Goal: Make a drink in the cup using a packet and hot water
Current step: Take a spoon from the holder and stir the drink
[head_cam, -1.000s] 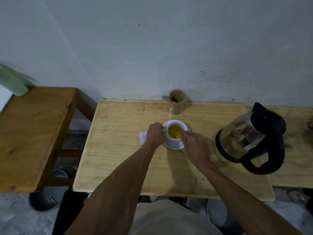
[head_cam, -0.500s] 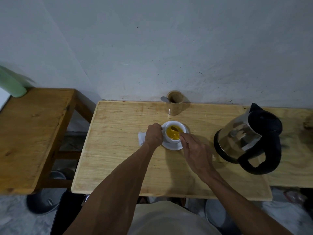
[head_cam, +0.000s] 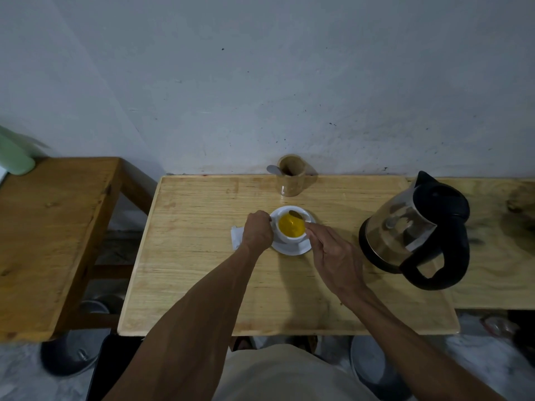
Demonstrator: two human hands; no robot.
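Note:
A white cup full of yellow-orange liquid stands on a white saucer in the middle of the light wooden table. My left hand grips the cup at its left side, where the handle is hidden. My right hand pinches a spoon whose bowl dips into the drink at the far rim. A white packet lies flat on the table, partly under my left hand.
A steel and black electric kettle stands to the right of the cup. A wooden holder with another spoon in it sits by the wall. A darker wooden bench with a green bottle stands at the left.
The spoon has moved round inside the cup toward the far rim, and my right hand has shifted slightly. My left hand stays on the cup.

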